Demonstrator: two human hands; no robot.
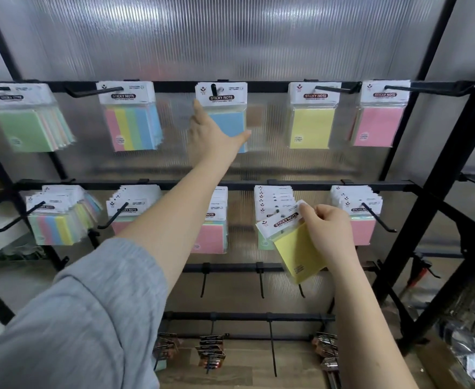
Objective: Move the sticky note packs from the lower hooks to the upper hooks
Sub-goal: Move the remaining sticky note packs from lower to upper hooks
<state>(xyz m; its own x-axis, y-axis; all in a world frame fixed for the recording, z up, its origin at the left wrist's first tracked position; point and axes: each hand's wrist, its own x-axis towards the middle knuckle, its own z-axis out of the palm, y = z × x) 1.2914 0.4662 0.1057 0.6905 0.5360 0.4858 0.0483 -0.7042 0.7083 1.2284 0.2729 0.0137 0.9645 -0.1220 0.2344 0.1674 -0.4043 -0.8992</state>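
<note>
Two hands work at once here. The right hand (329,234) pinches the white card top of a yellow pack (295,242) between thumb and fingertips, holding it tilted in front of the fourth lower hook's stack (273,203); gripping by the card probably keeps its hanging hole clear for threading onto a peg. The left hand (214,136) reaches up with fingers straight and spread, the forefinger along the left edge and the thumb under the bottom of the blue pack (225,119) on the middle upper hook (213,89), most likely steadying it as it hangs.

Around them, the upper rail (174,86) carries five hooks, each with packs, the yellow ones on the fourth hook (310,119). The lower rail (180,184) is fuller. The outstretched left arm (174,209) crosses the middle lower stack (211,231), hiding part of it. Long hook ends jut forward, apt to snag a sleeve.
</note>
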